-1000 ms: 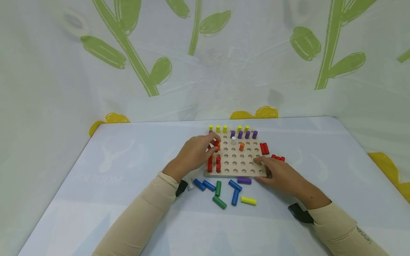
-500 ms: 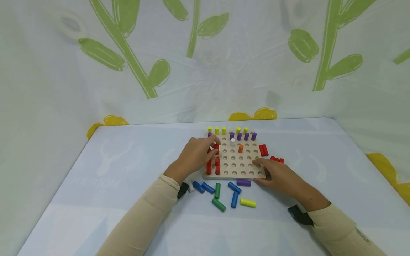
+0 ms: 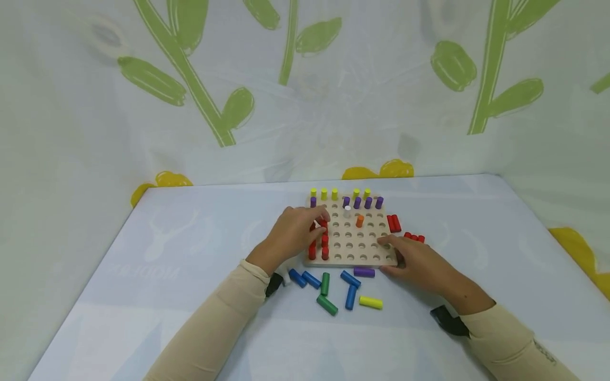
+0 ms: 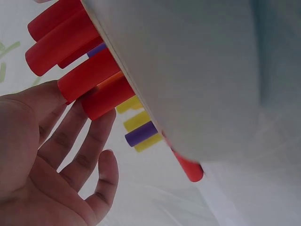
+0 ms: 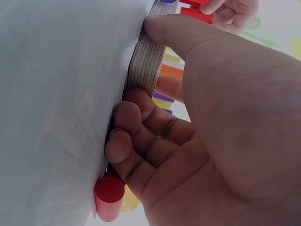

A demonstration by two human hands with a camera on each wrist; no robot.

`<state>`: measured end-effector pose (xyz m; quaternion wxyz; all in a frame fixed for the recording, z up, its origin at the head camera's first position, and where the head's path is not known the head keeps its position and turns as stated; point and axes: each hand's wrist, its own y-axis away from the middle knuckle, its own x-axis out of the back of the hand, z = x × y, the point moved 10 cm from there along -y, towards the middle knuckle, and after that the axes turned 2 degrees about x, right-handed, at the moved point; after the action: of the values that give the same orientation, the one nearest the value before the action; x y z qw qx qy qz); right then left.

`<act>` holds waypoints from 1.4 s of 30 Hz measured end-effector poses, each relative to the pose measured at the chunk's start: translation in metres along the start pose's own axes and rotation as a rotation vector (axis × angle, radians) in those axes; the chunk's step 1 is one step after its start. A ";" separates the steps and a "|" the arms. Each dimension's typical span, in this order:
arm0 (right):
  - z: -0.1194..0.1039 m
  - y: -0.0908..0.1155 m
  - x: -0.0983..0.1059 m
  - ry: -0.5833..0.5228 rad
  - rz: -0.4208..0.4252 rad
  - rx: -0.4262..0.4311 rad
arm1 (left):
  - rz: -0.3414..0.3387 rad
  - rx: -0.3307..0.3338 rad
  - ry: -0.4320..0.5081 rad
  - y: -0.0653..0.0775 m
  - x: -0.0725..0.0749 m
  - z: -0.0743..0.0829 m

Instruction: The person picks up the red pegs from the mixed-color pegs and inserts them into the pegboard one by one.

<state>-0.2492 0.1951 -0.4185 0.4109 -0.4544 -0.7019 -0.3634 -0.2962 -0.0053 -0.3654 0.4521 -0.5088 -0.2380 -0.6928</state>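
Observation:
A wooden pegboard (image 3: 355, 260) with rows of round holes lies at the middle of the table. My left hand (image 3: 295, 231) is over its left side, thumb and fingers pinching a red peg (image 3: 325, 224) among several upright red pegs (image 3: 325, 253). In the left wrist view the fingertips (image 4: 101, 120) are partly hidden behind red pegs (image 4: 89, 73). My right hand (image 3: 419, 263) grips the board's near right corner. In the right wrist view its thumb (image 5: 162, 29) presses the layered front edge (image 5: 145, 63), and the other fingers lie around the corner.
Yellow pegs (image 3: 334, 194) and purple pegs (image 3: 368, 202) stand in the far rows, with a white peg (image 3: 347, 211) and an orange peg (image 3: 359, 221) nearer. Loose blue (image 3: 350, 297), green (image 3: 326, 305), purple (image 3: 364, 272) and yellow (image 3: 370, 302) pegs lie in front; red ones (image 3: 394, 223) lie right.
My left hand has come slightly nearer along the board's left side with the red peg. The purple peg behind it shows more fully. My right hand keeps its grip on the corner.

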 end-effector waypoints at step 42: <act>0.000 0.000 -0.001 0.028 0.022 0.015 | -0.061 0.065 0.021 0.000 -0.011 -0.007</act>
<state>-0.2490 0.1942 -0.4196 0.4281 -0.4537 -0.6938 -0.3601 -0.2985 -0.0066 -0.3775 0.4494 -0.4792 -0.2710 -0.7035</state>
